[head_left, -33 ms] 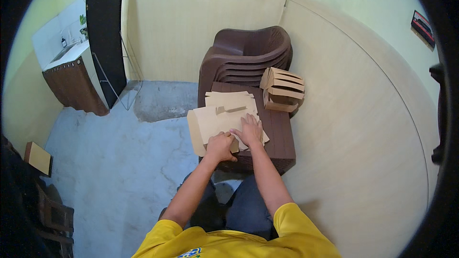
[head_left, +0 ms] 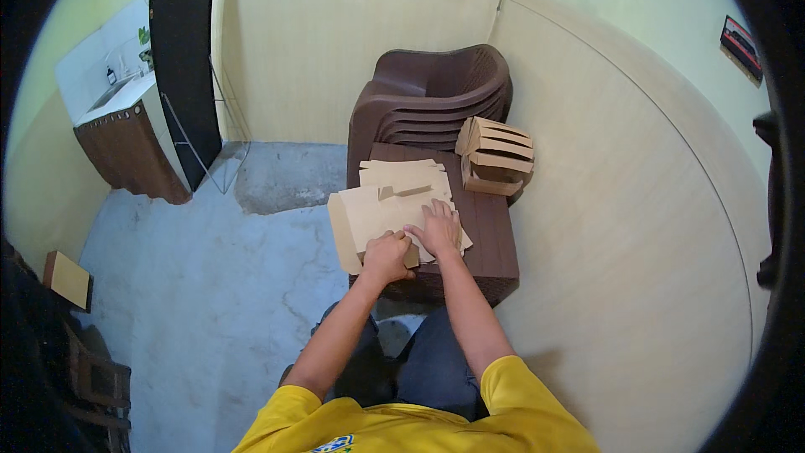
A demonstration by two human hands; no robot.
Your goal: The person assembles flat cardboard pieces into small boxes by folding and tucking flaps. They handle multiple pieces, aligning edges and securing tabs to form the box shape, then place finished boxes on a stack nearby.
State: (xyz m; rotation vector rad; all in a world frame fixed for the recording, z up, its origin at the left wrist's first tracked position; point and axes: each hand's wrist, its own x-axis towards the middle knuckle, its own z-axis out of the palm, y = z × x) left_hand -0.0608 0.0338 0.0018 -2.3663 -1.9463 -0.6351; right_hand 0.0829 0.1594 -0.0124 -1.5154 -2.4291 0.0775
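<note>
On the bench [head_left: 493, 243], the cardboard [head_left: 377, 216] is touched by the open right grip [head_left: 439, 228], whether it is pinched by the left grip [head_left: 386, 257] cannot be told, and by uneven pressure it may be creased crookedly.

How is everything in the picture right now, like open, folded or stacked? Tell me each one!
Left hand: curled, on the cardboard sheets.
Right hand: open, palm down on them.
Cardboard sheets: piled, mostly flat.
Cardboard pieces at the right: folded into shape.
Brown chairs: stacked.
Tall black board: standing upright.
Brown sink curtain: hanging closed.
</note>
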